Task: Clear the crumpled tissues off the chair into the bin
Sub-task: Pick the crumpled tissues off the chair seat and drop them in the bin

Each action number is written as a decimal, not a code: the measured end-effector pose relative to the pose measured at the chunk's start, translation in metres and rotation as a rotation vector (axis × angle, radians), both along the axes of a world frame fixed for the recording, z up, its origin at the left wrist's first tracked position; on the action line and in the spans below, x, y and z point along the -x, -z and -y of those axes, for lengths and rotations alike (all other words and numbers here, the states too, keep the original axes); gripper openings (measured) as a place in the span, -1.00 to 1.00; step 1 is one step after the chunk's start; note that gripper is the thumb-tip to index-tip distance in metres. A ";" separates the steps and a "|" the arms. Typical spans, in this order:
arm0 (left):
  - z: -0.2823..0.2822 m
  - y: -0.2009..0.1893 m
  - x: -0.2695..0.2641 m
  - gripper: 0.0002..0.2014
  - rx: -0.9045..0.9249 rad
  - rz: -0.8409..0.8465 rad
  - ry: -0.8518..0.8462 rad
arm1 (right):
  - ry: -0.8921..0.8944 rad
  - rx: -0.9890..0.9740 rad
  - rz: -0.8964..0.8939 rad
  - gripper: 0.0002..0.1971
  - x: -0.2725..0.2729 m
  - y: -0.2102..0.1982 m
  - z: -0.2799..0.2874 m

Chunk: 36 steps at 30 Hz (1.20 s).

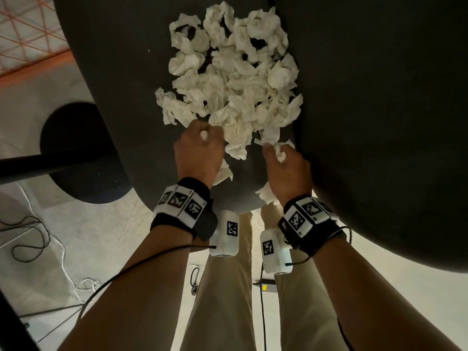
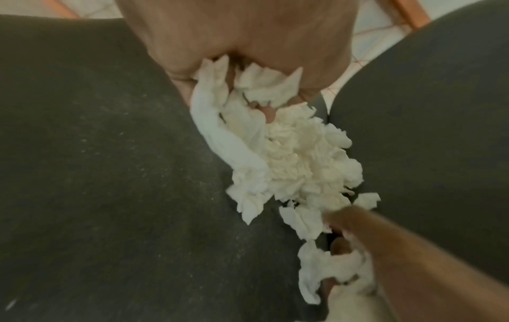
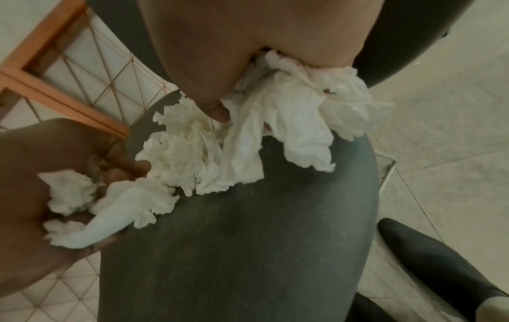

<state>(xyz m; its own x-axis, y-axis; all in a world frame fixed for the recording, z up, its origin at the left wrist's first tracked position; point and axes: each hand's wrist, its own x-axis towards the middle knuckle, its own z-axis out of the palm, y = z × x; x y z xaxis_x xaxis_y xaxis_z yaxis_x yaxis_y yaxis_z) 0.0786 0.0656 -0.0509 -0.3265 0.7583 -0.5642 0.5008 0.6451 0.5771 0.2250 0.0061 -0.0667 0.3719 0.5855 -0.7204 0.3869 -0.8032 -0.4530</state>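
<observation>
A heap of crumpled white tissues [image 1: 233, 72] lies on the dark chair seat [image 1: 114, 72]. At the heap's near edge my left hand [image 1: 200, 145] is curled round a wad of tissues [image 2: 248, 102], with paper poking out between the fingers. Beside it my right hand [image 1: 283, 163] grips another bunch of tissues [image 3: 289, 113], and loose ends hang below the palm. In the right wrist view the left hand [image 3: 55, 185] shows at the left with tissue in its fist. No bin is in view.
The chair's dark back [image 1: 379, 97] rises at the right. An orange wire rack [image 1: 25, 34] stands on the floor at the far left. A black round base and pole [image 1: 76, 158] sit left of the seat. Cables [image 1: 30, 236] trail over the floor.
</observation>
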 end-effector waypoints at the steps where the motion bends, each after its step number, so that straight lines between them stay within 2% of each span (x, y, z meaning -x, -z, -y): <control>1: 0.000 0.000 -0.004 -0.85 0.003 -0.005 0.051 | 0.025 0.005 -0.024 -0.49 0.000 -0.001 0.000; 2: 0.001 0.000 -0.007 -0.73 0.014 -0.010 0.105 | 0.040 0.012 -0.036 -0.40 0.000 -0.002 -0.001; 4: 0.002 0.004 -0.011 -0.62 0.019 -0.058 0.215 | 0.050 0.008 -0.027 -0.43 -0.001 -0.001 0.000; 7: 0.002 0.007 -0.009 -0.83 -0.015 -0.105 0.276 | 0.069 -0.066 -0.020 -0.66 0.001 -0.002 0.002; 10: 0.001 0.004 -0.003 -0.90 -0.056 -0.083 0.176 | 0.063 -0.160 0.002 -0.79 0.005 -0.004 0.005; 12: 0.003 0.000 0.003 -0.88 -0.077 -0.055 0.102 | 0.055 -0.155 0.002 -0.88 0.006 -0.001 0.006; 13: 0.004 -0.003 0.006 -0.85 -0.092 -0.040 0.063 | 0.072 -0.151 -0.012 -0.88 0.007 -0.001 0.006; 16: 0.009 -0.012 0.019 -0.83 -0.151 -0.016 -0.058 | 0.210 -0.147 -0.139 -0.73 0.009 -0.003 0.005; 18: 0.013 -0.016 0.029 -0.83 -0.180 -0.015 -0.118 | 0.251 -0.182 -0.229 -0.73 0.013 -0.007 0.003; 21: 0.018 -0.022 0.044 -0.86 -0.207 -0.038 -0.128 | 0.183 -0.255 -0.214 -0.88 0.016 -0.006 0.000; 22: 0.020 -0.023 0.049 -0.90 -0.206 -0.036 -0.136 | 0.176 -0.257 -0.210 -0.88 0.018 -0.006 -0.002; 24: 0.024 -0.024 0.057 -0.95 -0.199 -0.018 -0.153 | 0.169 -0.229 -0.221 -0.74 0.022 -0.006 -0.005; 27: 0.031 -0.024 0.067 -0.83 -0.155 0.025 -0.195 | 0.161 -0.177 -0.284 -0.65 0.028 -0.008 -0.013; 30: 0.036 -0.022 0.075 -0.73 -0.124 0.086 -0.332 | 0.018 -0.169 -0.234 -0.82 0.032 -0.005 -0.019; 32: 0.039 -0.021 0.079 -0.74 -0.122 0.132 -0.420 | -0.094 -0.168 -0.178 -0.87 0.035 -0.005 -0.021; 36: 0.046 -0.019 0.089 -0.82 -0.072 0.219 -0.553 | -0.143 -0.155 -0.192 -0.69 0.050 -0.008 -0.024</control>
